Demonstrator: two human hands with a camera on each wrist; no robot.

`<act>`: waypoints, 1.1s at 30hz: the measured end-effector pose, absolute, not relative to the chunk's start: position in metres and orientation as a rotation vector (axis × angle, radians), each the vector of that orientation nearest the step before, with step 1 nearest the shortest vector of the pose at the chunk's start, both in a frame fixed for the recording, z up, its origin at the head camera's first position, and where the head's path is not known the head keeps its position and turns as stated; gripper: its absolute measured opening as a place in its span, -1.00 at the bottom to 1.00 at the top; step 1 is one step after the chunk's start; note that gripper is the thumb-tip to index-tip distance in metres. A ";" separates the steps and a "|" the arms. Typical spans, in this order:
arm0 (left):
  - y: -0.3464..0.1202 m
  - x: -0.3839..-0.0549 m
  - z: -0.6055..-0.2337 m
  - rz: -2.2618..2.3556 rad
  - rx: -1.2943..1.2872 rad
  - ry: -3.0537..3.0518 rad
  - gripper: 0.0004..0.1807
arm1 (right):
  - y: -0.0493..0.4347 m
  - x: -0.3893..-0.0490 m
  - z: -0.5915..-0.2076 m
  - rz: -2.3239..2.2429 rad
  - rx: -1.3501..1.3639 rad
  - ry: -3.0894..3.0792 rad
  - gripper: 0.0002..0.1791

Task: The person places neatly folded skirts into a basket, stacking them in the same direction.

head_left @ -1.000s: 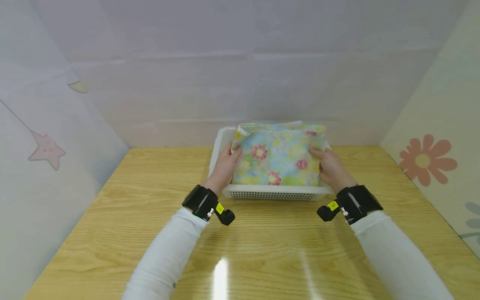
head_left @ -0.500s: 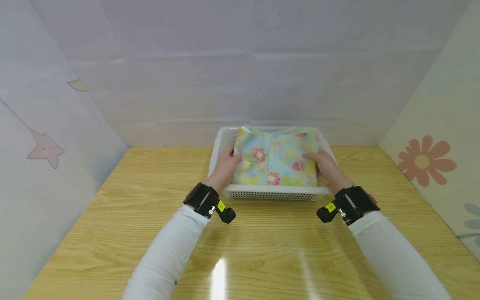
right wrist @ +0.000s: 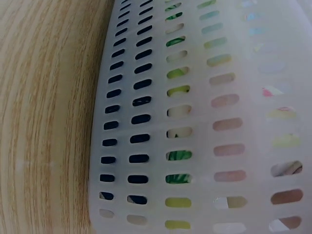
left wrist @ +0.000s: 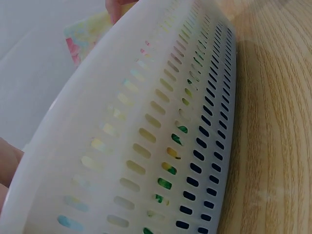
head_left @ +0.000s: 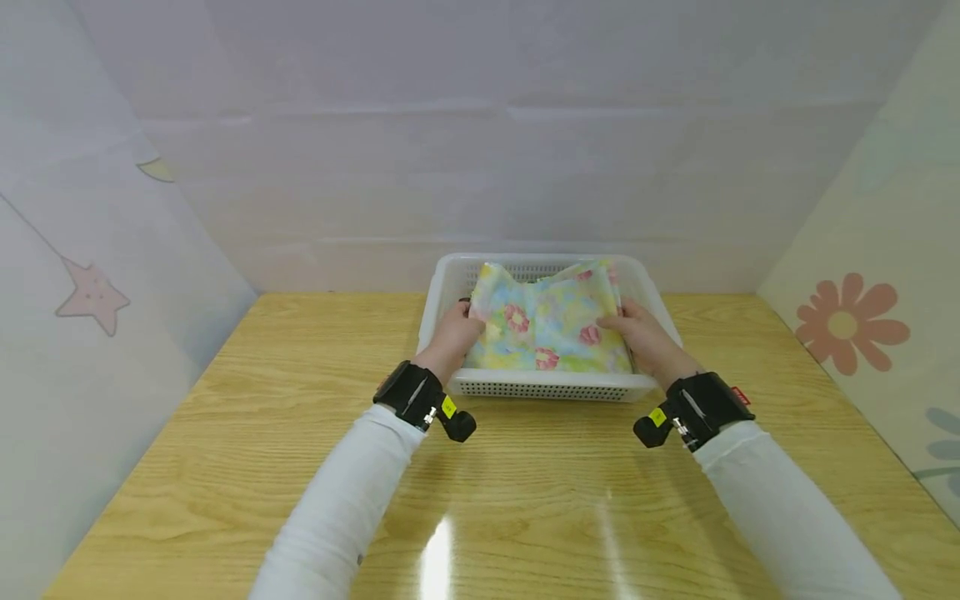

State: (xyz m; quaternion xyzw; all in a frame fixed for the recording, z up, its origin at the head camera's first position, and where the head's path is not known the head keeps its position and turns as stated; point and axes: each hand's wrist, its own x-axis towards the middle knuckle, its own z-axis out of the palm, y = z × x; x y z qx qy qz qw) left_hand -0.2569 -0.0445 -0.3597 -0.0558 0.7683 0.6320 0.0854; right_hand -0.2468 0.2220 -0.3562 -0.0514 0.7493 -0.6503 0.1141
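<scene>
A folded cloth with a pastel flower print lies inside a white perforated plastic basket at the far middle of the wooden table. My left hand grips the cloth's left edge and my right hand grips its right edge, both down inside the basket. In both wrist views the basket's slotted wall fills the frame, with bits of the coloured cloth showing above the rim and through the slots.
The wooden table runs wide toward me in front of the basket. Pale walls close in at the back and on both sides, with a star at the left and a flower at the right.
Both hands have lowered the cloth from above the rim down into the basket. It now lies lower and flatter.
</scene>
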 end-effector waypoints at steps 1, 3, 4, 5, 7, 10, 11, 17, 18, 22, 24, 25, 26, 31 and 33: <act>-0.045 -0.257 -0.360 1.868 -0.171 2.298 -0.43 | 0.222 -0.247 -0.356 -1.880 -0.140 2.228 -0.35; -0.046 -0.257 -0.360 1.836 -0.183 2.306 -0.42 | 0.222 -0.248 -0.357 -1.830 -0.116 2.277 -0.36; -0.046 -0.257 -0.360 1.826 -0.184 2.305 -0.41 | 0.222 -0.248 -0.357 -1.809 -0.105 2.297 -0.37; -0.046 -0.257 -0.361 1.818 -0.184 2.302 -0.41 | 0.222 -0.248 -0.357 -1.788 -0.096 2.315 -0.37; -0.046 -0.257 -0.361 1.802 -0.173 2.309 -0.39 | 0.222 -0.248 -0.357 -1.744 -0.065 2.354 -0.37; -0.045 -0.257 -0.361 1.723 -0.128 2.401 -0.34 | 0.222 -0.247 -0.357 -1.639 -0.008 2.445 -0.35; -0.045 -0.257 -0.361 1.685 -0.101 2.450 -0.32 | 0.223 -0.246 -0.356 -1.599 0.015 2.479 -0.34; -0.040 -0.249 -0.358 1.316 0.162 2.854 -0.46 | 0.225 -0.244 -0.355 -1.485 0.109 2.591 -0.28; -0.039 -0.248 -0.357 1.247 0.219 2.908 -0.51 | 0.224 -0.244 -0.355 -1.477 0.106 2.615 -0.26; -0.037 -0.244 -0.354 1.093 0.401 2.985 -0.63 | 0.222 -0.243 -0.357 -1.298 -0.011 2.862 -0.21; -0.037 -0.244 -0.355 1.097 0.424 2.952 -0.62 | 0.219 -0.242 -0.359 -1.136 -0.097 3.030 -0.25; -0.037 -0.244 -0.356 1.100 0.424 2.938 -0.61 | 0.217 -0.242 -0.360 -1.060 -0.158 3.100 -0.30; -0.038 -0.245 -0.357 1.105 0.414 2.918 -0.60 | 0.215 -0.241 -0.360 -0.989 -0.223 3.158 -0.35; -0.039 -0.250 -0.360 1.093 0.374 2.871 -0.52 | 0.208 -0.240 -0.360 -0.743 -0.418 3.232 -0.53; -0.040 -0.251 -0.361 1.086 0.364 2.855 -0.50 | 0.207 -0.240 -0.360 -0.711 -0.415 3.194 -0.50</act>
